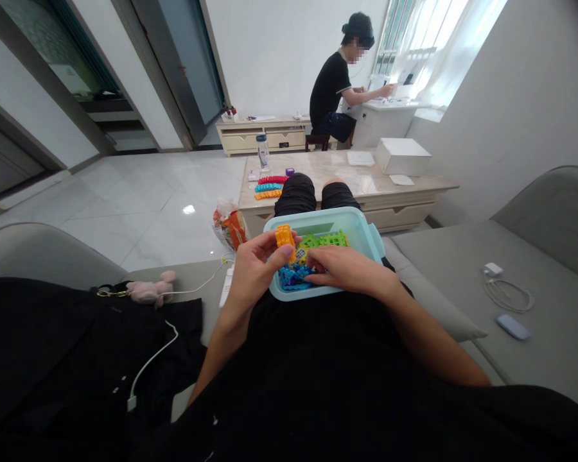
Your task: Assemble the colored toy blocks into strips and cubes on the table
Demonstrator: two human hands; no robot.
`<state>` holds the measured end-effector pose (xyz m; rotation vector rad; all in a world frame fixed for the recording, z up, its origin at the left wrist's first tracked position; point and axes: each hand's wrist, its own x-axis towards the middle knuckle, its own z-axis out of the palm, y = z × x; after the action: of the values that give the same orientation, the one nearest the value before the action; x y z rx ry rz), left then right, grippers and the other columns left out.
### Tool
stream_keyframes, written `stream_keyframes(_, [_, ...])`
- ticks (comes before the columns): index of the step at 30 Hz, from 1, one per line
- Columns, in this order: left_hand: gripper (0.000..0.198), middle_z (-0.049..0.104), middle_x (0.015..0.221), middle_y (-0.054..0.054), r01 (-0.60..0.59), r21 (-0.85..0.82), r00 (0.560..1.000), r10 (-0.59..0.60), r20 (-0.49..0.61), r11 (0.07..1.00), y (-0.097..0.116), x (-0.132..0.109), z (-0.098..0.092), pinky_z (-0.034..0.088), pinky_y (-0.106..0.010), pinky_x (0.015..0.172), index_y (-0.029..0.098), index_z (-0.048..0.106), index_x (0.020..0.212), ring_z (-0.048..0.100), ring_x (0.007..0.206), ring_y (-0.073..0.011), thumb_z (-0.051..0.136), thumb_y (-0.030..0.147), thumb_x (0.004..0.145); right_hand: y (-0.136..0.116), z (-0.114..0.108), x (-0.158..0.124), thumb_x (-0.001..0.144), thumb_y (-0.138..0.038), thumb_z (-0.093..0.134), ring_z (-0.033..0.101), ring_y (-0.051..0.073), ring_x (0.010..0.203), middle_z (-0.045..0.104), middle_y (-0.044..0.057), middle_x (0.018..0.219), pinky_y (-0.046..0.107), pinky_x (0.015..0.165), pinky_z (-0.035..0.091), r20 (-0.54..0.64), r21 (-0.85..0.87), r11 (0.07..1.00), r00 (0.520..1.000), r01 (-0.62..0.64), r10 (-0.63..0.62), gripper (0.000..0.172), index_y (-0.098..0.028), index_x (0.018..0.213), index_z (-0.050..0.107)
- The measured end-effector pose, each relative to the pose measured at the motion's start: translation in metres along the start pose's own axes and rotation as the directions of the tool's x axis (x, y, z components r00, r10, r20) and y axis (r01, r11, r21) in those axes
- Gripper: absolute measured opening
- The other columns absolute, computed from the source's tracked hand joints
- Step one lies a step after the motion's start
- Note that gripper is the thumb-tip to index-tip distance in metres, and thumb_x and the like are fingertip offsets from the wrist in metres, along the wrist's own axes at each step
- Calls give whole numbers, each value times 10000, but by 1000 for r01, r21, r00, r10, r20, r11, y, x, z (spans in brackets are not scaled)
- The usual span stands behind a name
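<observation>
A pale turquoise plastic bin (pixel 373 244) rests on my lap. Inside it lie green plastic building pieces (pixel 334 239) towards the back and blue plastic building pieces (pixel 291 277) towards the front left, with some yellow ones between. My left hand (pixel 257 263) is closed on orange plastic building pieces (pixel 284 240), held up over the bin's left side. My right hand (pixel 340 266) reaches into the bin with curled fingers, at the blue and yellow pieces. Its fingertips are partly hidden, so I cannot make out what they hold, if anything.
On the coffee table (pixel 318 168) ahead lie red (pixel 272 180), blue (pixel 268 188) and orange strips (pixel 268 194), beside a water bottle (pixel 262 153) and a white box (pixel 403 156). A snack bag (pixel 230 224) stands left of my knees. Another person (pixel 334 90) sits at a far desk.
</observation>
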<state>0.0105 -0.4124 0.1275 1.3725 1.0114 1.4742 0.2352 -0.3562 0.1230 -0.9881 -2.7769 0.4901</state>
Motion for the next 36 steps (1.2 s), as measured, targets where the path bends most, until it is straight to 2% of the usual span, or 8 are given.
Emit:
stream_keyframes(8, [538, 858, 1072, -144, 47, 28, 997, -46, -56, 998, -3, 5, 0, 620, -395, 958, 152, 863, 1062, 798, 1065, -326, 869, 640, 838, -5, -8, -4, 1138, -369, 545, 680, 225, 942, 731, 49, 1007, 325, 828, 451, -57, 44, 998, 997, 52, -49, 223, -227, 990, 630])
stream_keyframes(11, [559, 858, 1051, -140, 27, 12, 997, -26, -78, 1000, -4, 5, 0, 619, -392, 949, 151, 857, 1077, 799, 1029, -313, 850, 660, 847, -5, -16, -5, 1120, -358, 560, 668, 236, 989, 722, 54, 1016, 340, 871, 472, -202, 32, 997, 977, 70, -63, 203, -230, 988, 646])
stream_keyframes(13, [546, 858, 1043, -132, 13, 7, 996, -12, -83, 1000, -4, 5, 0, 614, -383, 948, 157, 856, 1075, 799, 1024, -305, 847, 656, 853, 2, -21, -6, 1099, -340, 567, 661, 262, 1053, 714, 78, 1057, 368, 934, 489, -380, 6, 1000, 925, -8, 9, 165, -226, 1025, 660])
stream_keyframes(15, [525, 858, 1038, -126, 0, 11, 996, 1, -91, 1000, -3, 4, -1, 608, -376, 955, 164, 858, 1060, 798, 1039, -302, 845, 648, 859, 16, -25, -8, 1078, -331, 564, 651, 297, 1123, 704, 120, 1144, 410, 998, 499, -543, -1, 989, 830, -147, 123, 161, -215, 1105, 672])
stream_keyframes(18, [513, 858, 1040, -120, -15, 14, 993, 17, -113, 1000, -2, 3, 0, 605, -380, 970, 171, 861, 1068, 792, 1076, -308, 837, 643, 868, 46, -29, -13, 1033, -399, 611, 618, 357, 1246, 671, 182, 1304, 471, 1073, 503, -631, 34, 936, 719, -351, 293, 310, -188, 1254, 667])
stream_keyframes(21, [526, 858, 1038, -117, -19, 12, 991, 20, -131, 1000, -1, 3, 0, 606, -388, 962, 172, 861, 1100, 790, 1083, -313, 834, 643, 867, 76, -31, -20, 989, -508, 665, 626, 377, 1267, 697, 194, 1318, 485, 1087, 513, -533, 102, 860, 703, -499, 471, 476, -157, 1310, 662])
stream_keyframes(25, [538, 859, 1039, -127, -13, 4, 990, 13, -137, 1000, -1, 3, -1, 603, -380, 942, 158, 860, 1085, 792, 1058, -308, 841, 644, 857, 94, -35, -24, 979, -604, 682, 717, 343, 1140, 763, 186, 1251, 416, 987, 547, -245, 176, 769, 729, -614, 639, 613, -150, 1389, 657])
stream_keyframes(36, [530, 858, 1073, -147, -24, -5, 992, 23, -127, 1000, -3, 4, 0, 602, -391, 970, 142, 855, 1063, 793, 1058, -313, 833, 634, 867, 100, -38, -21, 982, -509, 682, 750, 286, 1089, 808, 119, 1205, 309, 891, 533, -128, 266, 790, 792, -552, 596, 375, -175, 1126, 769])
